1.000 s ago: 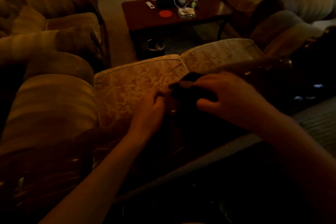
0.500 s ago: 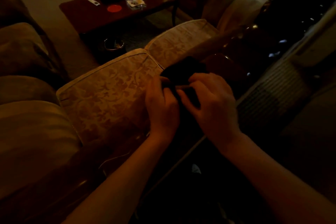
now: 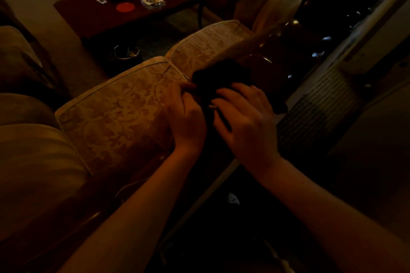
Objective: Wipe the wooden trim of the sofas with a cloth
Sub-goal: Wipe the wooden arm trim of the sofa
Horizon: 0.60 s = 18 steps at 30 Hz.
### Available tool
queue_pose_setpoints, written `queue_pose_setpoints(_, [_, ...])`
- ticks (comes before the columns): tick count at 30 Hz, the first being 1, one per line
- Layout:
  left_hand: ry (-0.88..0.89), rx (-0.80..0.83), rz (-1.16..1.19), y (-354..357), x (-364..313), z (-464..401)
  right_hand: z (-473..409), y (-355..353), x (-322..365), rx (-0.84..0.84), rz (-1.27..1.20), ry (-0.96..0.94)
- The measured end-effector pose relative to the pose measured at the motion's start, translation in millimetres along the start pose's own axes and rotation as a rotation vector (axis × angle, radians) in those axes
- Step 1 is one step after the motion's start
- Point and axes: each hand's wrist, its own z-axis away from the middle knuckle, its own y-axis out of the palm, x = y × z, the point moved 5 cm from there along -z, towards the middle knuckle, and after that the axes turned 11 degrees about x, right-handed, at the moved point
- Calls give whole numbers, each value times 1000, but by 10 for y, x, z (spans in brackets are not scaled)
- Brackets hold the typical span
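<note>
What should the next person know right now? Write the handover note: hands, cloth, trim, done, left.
Left hand: fingers curled on the near edge of the cloth, at the top of the sofa back.
Right hand: also grips the cloth from the right side.
Cloth: dark, bunched between both hands, over the dark wooden trim behind the patterned cushions.
Done: cannot tell how much trim is wiped; the light is too dim to show it.
Left: it looks like the cloth is being gathered, so probably get a firm hold, then wipe along the trim toward the right end, then the other sofas.
</note>
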Motion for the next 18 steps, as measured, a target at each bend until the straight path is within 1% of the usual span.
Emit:
queue_pose_setpoints(2, [-2,8,-7,0,13,-5,34,-62,-126,-41,19,-9])
queue_pose_setpoints(4, [-3,20,-4,1,2,-8,-148,-109,-248,-11,0,42])
queue_pose_setpoints(6, [3,18,1,-1,-15,-9,-478,-106,-292,59,-17,149])
queue_pose_setpoints(8, [6,3,5,-5,-26,-6,-751,36,-216,167,42,221])
queue_pose_setpoints(10, [4,-10,16,-13,-14,-6,-768,169,-44,203,140,188])
queue_pose_setpoints(12, [2,-23,37,-26,2,-10,-557,198,67,162,194,88])
queue_pose_setpoints(14, [-11,-33,55,-39,18,-4,-325,125,6,112,153,25])
queue_pose_setpoints(16, [-29,-24,53,-37,14,6,-283,18,-123,119,133,0])
queue_pose_setpoints(18, [-39,-19,42,-35,6,6,-451,-12,-250,148,77,57])
